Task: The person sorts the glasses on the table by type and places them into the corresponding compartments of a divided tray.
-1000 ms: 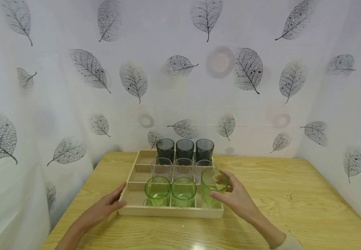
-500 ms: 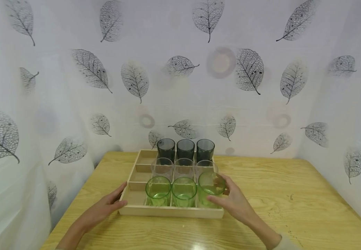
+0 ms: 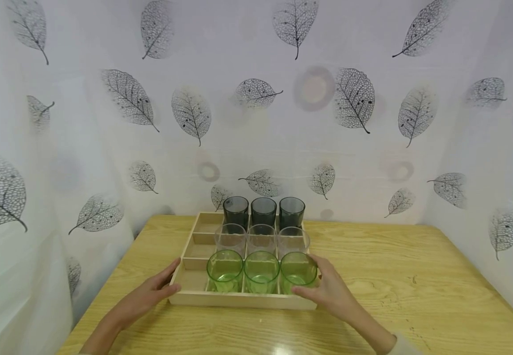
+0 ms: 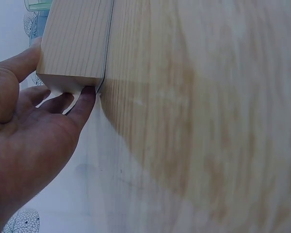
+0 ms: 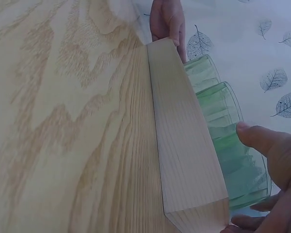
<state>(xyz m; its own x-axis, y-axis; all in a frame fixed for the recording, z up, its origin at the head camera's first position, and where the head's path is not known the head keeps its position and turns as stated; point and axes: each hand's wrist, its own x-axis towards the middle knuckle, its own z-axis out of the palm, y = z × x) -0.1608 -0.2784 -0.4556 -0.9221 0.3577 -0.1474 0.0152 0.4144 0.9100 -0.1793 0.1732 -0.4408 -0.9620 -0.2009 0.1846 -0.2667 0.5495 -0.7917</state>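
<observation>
My right hand [image 3: 335, 295] grips a green glass [image 3: 298, 272] in the right front compartment of a divided wooden tray [image 3: 243, 300]. Its thumb lies on the near side and the fingers reach round the right side. In the right wrist view this glass [image 5: 247, 177] stands just behind the tray's front wall. Two more green glasses [image 3: 224, 272] stand in line to its left. My left hand [image 3: 150, 294] holds the tray's left front corner, thumb at the rim and fingers on the outer side wall. The left wrist view shows its fingertips [image 4: 87, 97] against the end.
Behind the green row stand three clear glasses [image 3: 261, 240], then three dark grey glasses [image 3: 263, 212] at the back. The left column of compartments [image 3: 196, 276] holds no glass. The wooden table [image 3: 371, 276] meets a leaf-patterned curtain [image 3: 256, 148] behind.
The green glass in my right hand has moved down and slightly left, until its rim is level with the other two green glasses. My left hand has stayed at the tray's corner.
</observation>
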